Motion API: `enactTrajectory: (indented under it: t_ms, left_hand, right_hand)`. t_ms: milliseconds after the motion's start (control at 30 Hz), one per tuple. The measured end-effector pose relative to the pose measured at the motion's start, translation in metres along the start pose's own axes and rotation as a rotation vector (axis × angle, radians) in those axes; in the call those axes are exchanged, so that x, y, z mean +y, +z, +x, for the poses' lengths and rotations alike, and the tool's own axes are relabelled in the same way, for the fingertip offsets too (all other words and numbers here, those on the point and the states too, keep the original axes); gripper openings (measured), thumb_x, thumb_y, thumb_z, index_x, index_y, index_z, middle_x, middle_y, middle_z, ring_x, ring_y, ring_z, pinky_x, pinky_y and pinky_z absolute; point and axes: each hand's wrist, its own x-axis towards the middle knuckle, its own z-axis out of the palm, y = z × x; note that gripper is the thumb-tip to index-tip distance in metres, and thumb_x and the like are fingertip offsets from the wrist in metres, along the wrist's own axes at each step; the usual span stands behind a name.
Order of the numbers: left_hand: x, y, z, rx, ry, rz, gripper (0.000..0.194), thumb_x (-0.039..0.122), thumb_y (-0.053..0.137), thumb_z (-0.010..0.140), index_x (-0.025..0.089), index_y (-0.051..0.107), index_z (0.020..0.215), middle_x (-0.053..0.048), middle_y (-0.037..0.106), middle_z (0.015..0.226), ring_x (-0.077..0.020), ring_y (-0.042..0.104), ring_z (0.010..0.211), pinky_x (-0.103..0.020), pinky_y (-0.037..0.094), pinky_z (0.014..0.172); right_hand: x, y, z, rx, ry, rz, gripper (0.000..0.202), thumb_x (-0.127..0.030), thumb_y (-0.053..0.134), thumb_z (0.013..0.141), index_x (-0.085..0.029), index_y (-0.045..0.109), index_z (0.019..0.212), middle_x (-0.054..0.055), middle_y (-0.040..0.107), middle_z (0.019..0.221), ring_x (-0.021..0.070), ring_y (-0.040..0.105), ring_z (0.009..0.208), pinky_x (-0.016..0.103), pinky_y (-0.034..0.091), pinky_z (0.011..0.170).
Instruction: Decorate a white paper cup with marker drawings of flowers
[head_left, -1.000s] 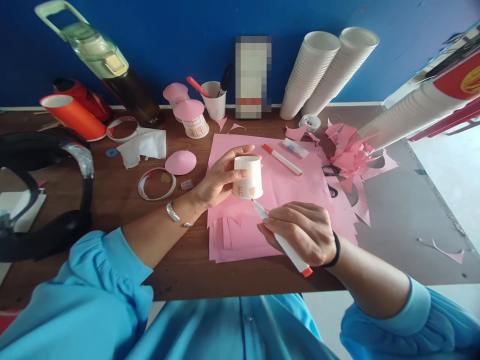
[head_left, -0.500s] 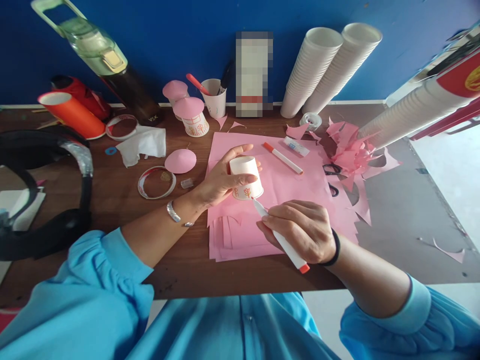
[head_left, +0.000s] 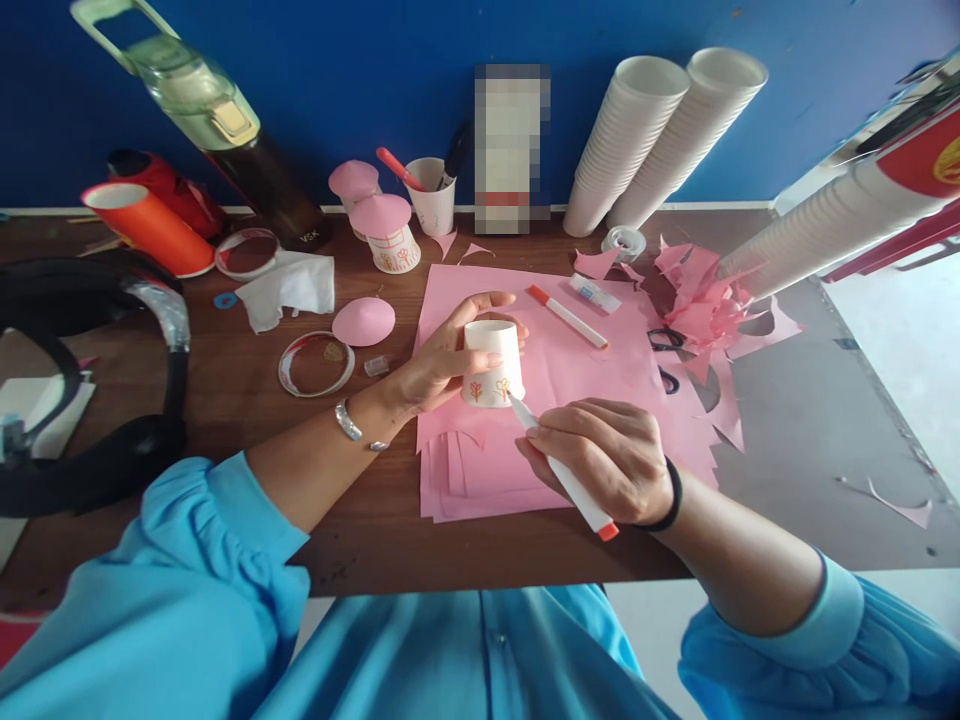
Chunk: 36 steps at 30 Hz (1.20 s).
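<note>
My left hand (head_left: 442,365) is wrapped round a white paper cup (head_left: 491,350), thumb across its side, above pink paper sheets (head_left: 585,400). Orange flowers are drawn near the cup's wide rim, which faces down. In my right hand (head_left: 600,455) is a white marker (head_left: 574,490) with a red-orange end; its tip is at the rightmost flower. A second marker (head_left: 568,317) and a glue stick (head_left: 594,294) lie on the pink paper. Decorated cups with pink cone tops (head_left: 380,215) stand behind, and a loose pink cone (head_left: 363,321) lies to the left.
Stacked white cups (head_left: 626,145) stand at the back. Pink scraps (head_left: 705,300) and scissors (head_left: 667,340) lie at the right. Tape rolls (head_left: 316,364), a white cloth (head_left: 289,288), a bottle (head_left: 259,180) and black headphones (head_left: 169,325) are on the left.
The cup has turned slightly in my left hand and sits a little lower, with more of the orange flowers showing. My right hand has barely moved, still holding the marker.
</note>
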Motion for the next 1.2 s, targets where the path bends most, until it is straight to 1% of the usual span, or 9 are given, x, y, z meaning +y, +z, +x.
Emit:
enactTrajectory:
  t_ms: [100,200,267,367,533,667,833,1033,1200]
  left_hand:
    - [-0.0007,-0.0019,0.0,-0.021,0.016,0.017,0.07,0.032,0.087,0.075,0.026,0.055,0.137,-0.008,0.067,0.121,-0.0193,0.065,0.097,-0.036,0.057,0.087]
    - [0.0005,-0.0013,-0.0003,-0.042,-0.002,0.016,0.069,0.032,0.087,0.076,0.026,0.054,0.136,-0.008,0.065,0.122,-0.0196,0.065,0.095,-0.032,0.057,0.078]
    - [0.0015,0.0001,-0.0003,-0.04,-0.008,0.009,0.067,0.032,0.087,0.076,0.026,0.054,0.134,-0.008,0.065,0.121,-0.0203,0.065,0.096,-0.03,0.056,0.074]
    - [0.0017,0.0016,0.0003,-0.033,-0.004,0.002,0.066,0.031,0.087,0.075,0.026,0.055,0.131,-0.007,0.064,0.12,-0.019,0.063,0.094,-0.03,0.055,0.073]
    - [0.0003,0.0009,0.0009,-0.044,0.006,-0.005,0.063,0.03,0.086,0.075,0.026,0.056,0.13,-0.008,0.063,0.122,-0.0184,0.062,0.094,-0.027,0.055,0.069]
    - [0.0012,0.0013,0.0004,-0.055,0.007,0.004,0.06,0.03,0.086,0.075,0.026,0.056,0.127,-0.009,0.063,0.122,-0.0183,0.062,0.093,-0.027,0.055,0.069]
    - [0.0017,0.0028,0.0,-0.052,0.009,0.008,0.06,0.03,0.085,0.076,0.026,0.056,0.128,-0.009,0.064,0.123,-0.0177,0.062,0.092,-0.027,0.054,0.069]
    - [0.0009,0.0019,-0.0003,-0.061,0.02,0.026,0.059,0.032,0.084,0.076,0.025,0.055,0.127,-0.009,0.065,0.123,-0.0158,0.06,0.087,-0.026,0.052,0.067]
    - [0.0012,0.0021,-0.0001,-0.069,0.018,0.022,0.06,0.033,0.084,0.076,0.026,0.053,0.127,-0.008,0.063,0.121,-0.0157,0.06,0.085,-0.027,0.052,0.065]
  right_hand:
    - [0.0004,0.0015,-0.0018,-0.009,0.014,-0.016,0.013,-0.012,0.072,0.099,-0.018,0.061,0.096,0.0,0.071,0.073,0.0124,0.065,0.06,0.028,0.054,0.054]
    - [0.0009,0.003,-0.0031,-0.014,0.017,-0.015,0.013,-0.013,0.072,0.099,-0.019,0.06,0.097,-0.001,0.071,0.074,0.0118,0.065,0.06,0.026,0.054,0.054]
    - [0.0012,0.0037,-0.0034,-0.02,0.017,-0.005,0.014,-0.012,0.073,0.097,-0.018,0.061,0.097,-0.001,0.071,0.075,0.0125,0.066,0.061,0.026,0.054,0.054]
    - [0.0013,0.0045,-0.0036,-0.025,0.016,0.003,0.015,-0.011,0.074,0.095,-0.018,0.061,0.098,0.0,0.071,0.076,0.0133,0.067,0.062,0.027,0.054,0.054]
    - [0.0018,0.0059,-0.0042,-0.024,0.015,-0.002,0.012,-0.013,0.071,0.098,-0.018,0.06,0.099,-0.001,0.07,0.075,0.0122,0.065,0.061,0.026,0.054,0.055]
    - [0.0023,0.0068,-0.0044,-0.023,0.015,0.018,0.014,-0.011,0.073,0.096,-0.017,0.062,0.1,0.0,0.07,0.075,0.0137,0.067,0.061,0.027,0.054,0.055]
    - [0.0028,0.0077,-0.0045,-0.018,0.011,0.019,0.013,-0.01,0.073,0.096,-0.015,0.062,0.1,0.001,0.071,0.076,0.0143,0.067,0.062,0.028,0.056,0.056]
    - [0.0022,0.007,-0.0045,-0.022,0.028,0.012,0.014,-0.011,0.073,0.096,-0.017,0.062,0.102,0.0,0.071,0.075,0.0146,0.068,0.063,0.027,0.057,0.057]
    - [0.0014,0.0067,-0.0041,-0.031,0.018,0.015,0.014,-0.01,0.073,0.096,-0.015,0.061,0.1,0.001,0.071,0.074,0.0147,0.068,0.061,0.028,0.058,0.056]
